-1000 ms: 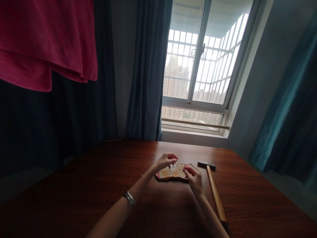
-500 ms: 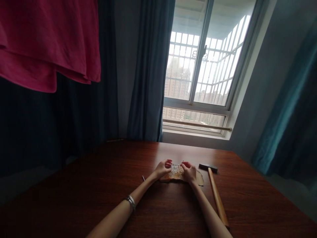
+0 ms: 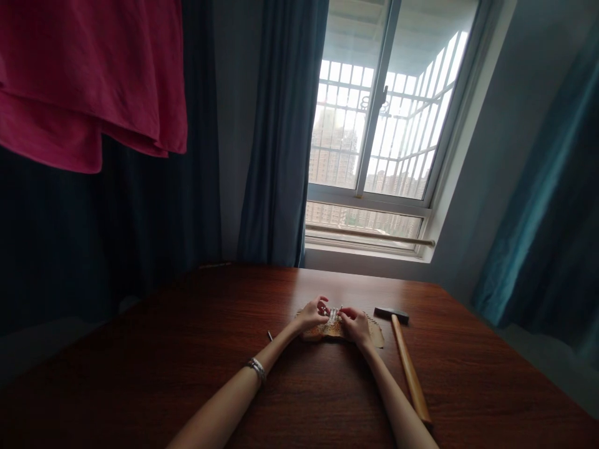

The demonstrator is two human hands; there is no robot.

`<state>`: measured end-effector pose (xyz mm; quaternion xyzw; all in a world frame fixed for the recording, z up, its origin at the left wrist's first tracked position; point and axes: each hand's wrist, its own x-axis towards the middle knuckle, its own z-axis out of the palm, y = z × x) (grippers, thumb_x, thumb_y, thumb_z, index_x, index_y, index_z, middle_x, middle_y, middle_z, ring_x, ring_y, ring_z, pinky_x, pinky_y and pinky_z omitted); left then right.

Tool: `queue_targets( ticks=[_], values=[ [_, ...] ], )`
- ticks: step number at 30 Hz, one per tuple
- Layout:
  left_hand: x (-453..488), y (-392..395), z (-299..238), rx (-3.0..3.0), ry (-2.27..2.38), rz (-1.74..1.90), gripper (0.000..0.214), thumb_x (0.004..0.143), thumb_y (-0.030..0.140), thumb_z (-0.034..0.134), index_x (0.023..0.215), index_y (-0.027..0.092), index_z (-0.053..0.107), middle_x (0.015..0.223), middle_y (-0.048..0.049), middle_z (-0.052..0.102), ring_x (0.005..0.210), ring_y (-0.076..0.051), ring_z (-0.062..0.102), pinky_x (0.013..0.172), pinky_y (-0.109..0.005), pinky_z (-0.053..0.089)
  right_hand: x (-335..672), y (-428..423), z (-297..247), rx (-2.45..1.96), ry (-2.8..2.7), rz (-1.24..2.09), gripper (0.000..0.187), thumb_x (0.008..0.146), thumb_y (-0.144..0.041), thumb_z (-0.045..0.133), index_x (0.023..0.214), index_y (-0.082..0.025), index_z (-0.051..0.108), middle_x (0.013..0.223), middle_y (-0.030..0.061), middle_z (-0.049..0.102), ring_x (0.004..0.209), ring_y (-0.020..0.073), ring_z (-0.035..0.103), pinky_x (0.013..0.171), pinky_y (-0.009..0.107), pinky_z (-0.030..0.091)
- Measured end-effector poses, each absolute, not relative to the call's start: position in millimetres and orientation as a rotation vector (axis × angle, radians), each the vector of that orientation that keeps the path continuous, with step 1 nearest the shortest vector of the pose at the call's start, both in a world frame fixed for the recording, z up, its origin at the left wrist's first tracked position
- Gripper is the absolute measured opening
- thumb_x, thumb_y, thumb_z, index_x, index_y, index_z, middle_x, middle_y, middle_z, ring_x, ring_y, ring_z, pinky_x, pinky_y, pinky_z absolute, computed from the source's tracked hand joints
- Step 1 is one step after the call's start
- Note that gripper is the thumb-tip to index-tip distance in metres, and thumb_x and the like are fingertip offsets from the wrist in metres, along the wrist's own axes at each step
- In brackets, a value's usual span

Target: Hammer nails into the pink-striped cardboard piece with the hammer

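A flat tan piece with a speckled, dotted surface and notched edges lies on the table under both my hands. Several thin, shiny nail-like pins show in a row at its upper middle. My left hand is over its left part, fingers curled and closed; small pale bits show among the fingertips, too small to name. Over the right part, my right hand pinches a thin nail-like pin beside that row. Fine detail between the fingers is hidden.
A hammer with a wooden handle lies right of my right forearm. By my left forearm is a short dark metal rod. The brown wooden table reaches toward a window and blue curtains. Pink cloth hangs upper left.
Both hands have moved closer together over the tan piece, the right going left and the left slightly right. More of the piece's right edge shows. The view has shifted slightly.
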<state>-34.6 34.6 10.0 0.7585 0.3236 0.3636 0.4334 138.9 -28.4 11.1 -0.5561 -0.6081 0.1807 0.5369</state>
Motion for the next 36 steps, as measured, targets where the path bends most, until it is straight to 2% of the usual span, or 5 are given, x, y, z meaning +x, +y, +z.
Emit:
queue_targets(
  ticks=[10,21,25,31,36],
  values=[
    [-35.7,37.1,11.0,1.921,0.811,0.875,0.045,0.058,0.011,0.059,0.101,0.015,0.047,0.082,-0.0004,0.061,0.068,-0.011,0.056,0.062,-0.022,0.043,137.1,-31.2,10.6,-1.326,-1.508,0.396,0.024,0.071,-0.034,0.052,0.078,-0.021,0.071,0.074,0.0026,0.071,0.069,0.0186,0.063,0.066,0.028,0.048],
    [-31.0,41.1,31.3,2.072,0.872,0.711,0.041,0.058,0.032,0.068,0.093,0.012,0.062,0.075,-0.003,0.063,0.071,-0.015,0.058,0.061,-0.023,0.044,133.4,-33.2,13.1,-1.337,-1.571,0.267,0.018,0.07,-0.026,0.053,0.071,-0.021,0.07,0.07,0.0027,0.068,0.066,0.0173,0.059,0.065,0.027,0.045],
    [-24.0,40.3,31.5,2.126,0.856,0.779,0.04,0.06,0.031,0.066,0.095,0.011,0.062,0.073,-0.0038,0.064,0.069,-0.016,0.059,0.06,-0.023,0.044,132.5,-34.5,13.2,-1.342,-1.594,0.24,0.016,0.07,-0.024,0.054,0.069,-0.022,0.069,0.068,0.0017,0.066,0.065,0.0162,0.057,0.064,0.026,0.044],
    [-18.1,39.8,21.8,2.183,0.86,0.901,0.028,0.064,0.028,0.063,0.086,0.012,0.066,0.073,-0.004,0.065,0.068,-0.014,0.059,0.061,-0.022,0.044,133.2,-32.7,9.7,-1.332,-1.638,0.227,0.016,0.071,-0.022,0.054,0.071,-0.024,0.07,0.07,0.0005,0.065,0.063,0.0144,0.056,0.062,0.024,0.042],
    [-16.9,38.9,22.5,2.161,0.841,0.892,0.027,0.064,0.029,0.064,0.084,0.011,0.067,0.073,-0.0043,0.066,0.068,-0.014,0.059,0.06,-0.021,0.044,134.5,-31.3,7.1,-1.346,-1.653,0.216,0.015,0.072,-0.023,0.053,0.07,-0.022,0.069,0.07,0.001,0.064,0.065,0.0145,0.056,0.063,0.024,0.041]
  ],
)
